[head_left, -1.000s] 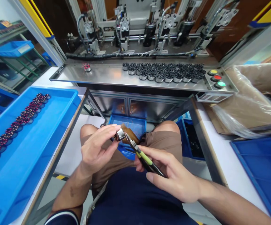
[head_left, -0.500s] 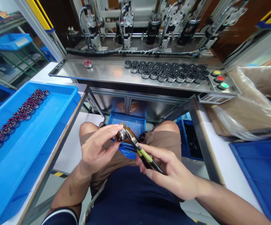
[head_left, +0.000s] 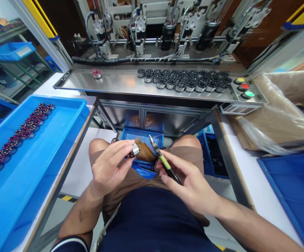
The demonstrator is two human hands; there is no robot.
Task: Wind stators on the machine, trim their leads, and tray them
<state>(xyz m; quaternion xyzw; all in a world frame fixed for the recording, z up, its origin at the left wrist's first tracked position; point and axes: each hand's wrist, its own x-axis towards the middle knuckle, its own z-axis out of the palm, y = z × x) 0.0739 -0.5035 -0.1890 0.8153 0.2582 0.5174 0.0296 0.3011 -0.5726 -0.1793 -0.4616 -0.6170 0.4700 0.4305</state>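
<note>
Between the thumb and fingers of my left hand (head_left: 112, 168) is a small round motor stator (head_left: 135, 150) with a silvery metal side and copper-coloured windings. My right hand (head_left: 187, 180) is wrapped round cutting pliers (head_left: 165, 162) with yellow-green and black handles. The pliers' jaws point up and away, a short gap to the right of the stator. A thin reddish wire shows near the jaw tips. Below the hands, over my lap, are a brown flap of material (head_left: 144, 151) and a blue bin (head_left: 127, 133).
Wound stators (head_left: 23, 131) lie in rows in a blue tray (head_left: 60, 140) on the left. A metal shelf (head_left: 115, 82) ahead bears one red-wired stator (head_left: 97, 74), several black-topped stators (head_left: 179, 85) and push buttons (head_left: 243, 86). A plastic-lined carton (head_left: 267, 122) stands right.
The pliers have moved off the stator, to the right and slightly up. My left hand still holds the stator, now turned a little. The view has shifted slightly.
</note>
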